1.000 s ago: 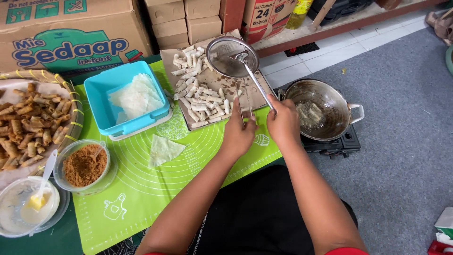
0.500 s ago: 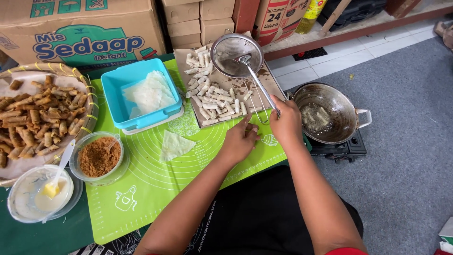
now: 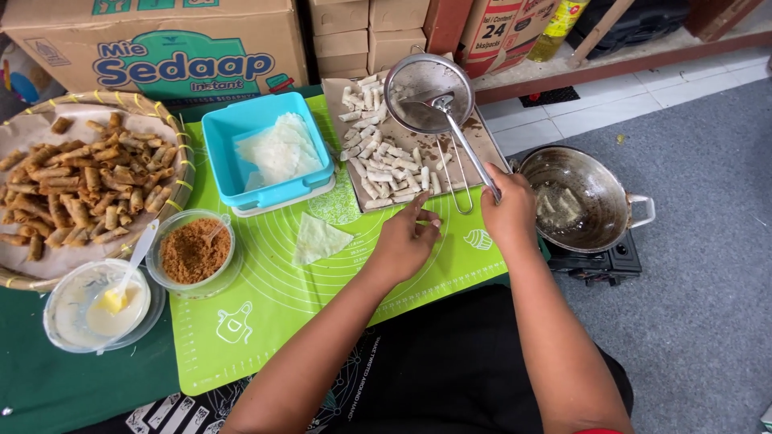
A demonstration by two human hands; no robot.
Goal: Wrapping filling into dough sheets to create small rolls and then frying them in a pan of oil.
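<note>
My right hand (image 3: 508, 210) grips the handle of a metal mesh skimmer (image 3: 429, 83), whose round basket hovers over a brown board (image 3: 474, 138) covered with several small uncooked white rolls (image 3: 378, 161). My left hand (image 3: 408, 239) rests on the green mat (image 3: 265, 305) at the board's front edge, fingers near the closest rolls; it holds nothing that I can see. A folded triangular wrapper (image 3: 318, 239) lies on the mat to its left.
A frying pan (image 3: 575, 201) with oil and a few rolls sits on a small stove (image 3: 599, 261) to the right. A blue tub of wrappers (image 3: 269, 157), a bowl of brown filling (image 3: 194, 253), a bowl of paste with a spoon (image 3: 96, 304) and a woven tray of fried rolls (image 3: 80, 185) stand left. Cardboard boxes (image 3: 161, 44) line the back.
The right hand has stayed on the skimmer handle. The left hand has shifted slightly toward the board's front edge. The view has shifted slightly.
</note>
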